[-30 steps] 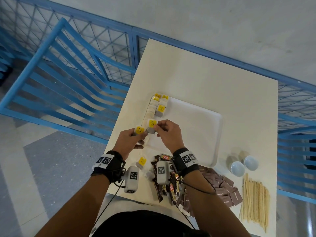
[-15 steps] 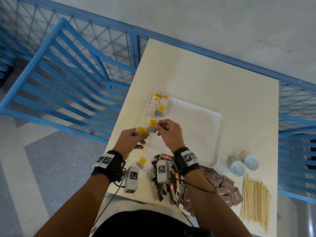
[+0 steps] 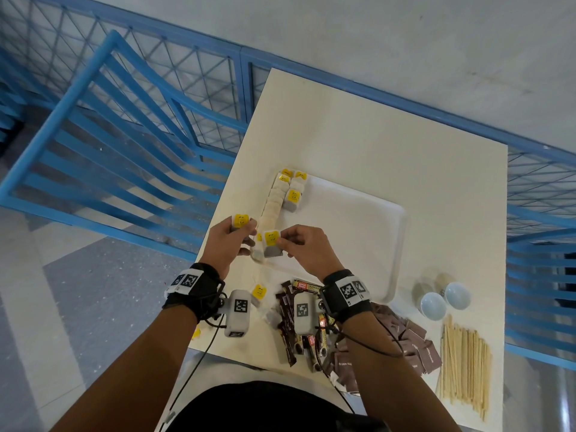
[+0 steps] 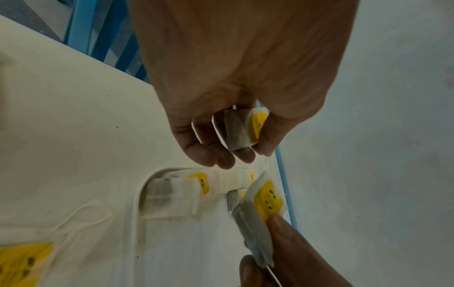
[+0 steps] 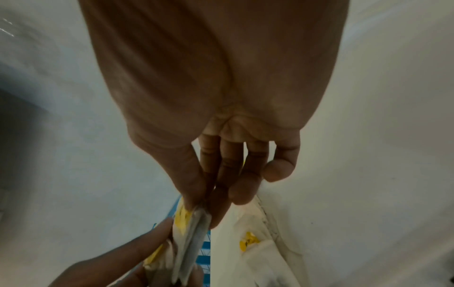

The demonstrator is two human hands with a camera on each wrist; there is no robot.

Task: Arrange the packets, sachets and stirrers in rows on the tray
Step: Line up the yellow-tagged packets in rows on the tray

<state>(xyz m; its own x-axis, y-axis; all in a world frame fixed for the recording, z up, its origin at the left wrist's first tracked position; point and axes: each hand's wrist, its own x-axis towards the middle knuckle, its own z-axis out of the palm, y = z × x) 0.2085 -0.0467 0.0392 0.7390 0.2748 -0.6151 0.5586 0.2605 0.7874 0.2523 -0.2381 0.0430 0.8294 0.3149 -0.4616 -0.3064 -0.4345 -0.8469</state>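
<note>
Two rows of yellow-tagged tea sachets are in the making, so the step in hand looks like the sachet rows, with the other goods untouched. Largest is the pale, matte worktop [image 3: 389, 145]; on it lies the white tray [image 3: 358, 232], shallow, smooth, with rounded corners and a raised rim. Along its left edge runs the row of sachets [image 3: 274, 201], soft translucent paper pouches. Off the tray wait flat wooden stirrers [image 3: 464, 369], brown packets [image 3: 417, 347] and glossy dark stick packets [image 3: 288, 319]. The right hand [image 3: 307, 249] pinches one sachet [image 3: 271, 244] at the near end of the tray; the left hand [image 3: 226, 241] grips another sachet [image 3: 240, 221] above the worktop edge. Next likely comes laying the pinched sachet flat, tag up, in line.
</note>
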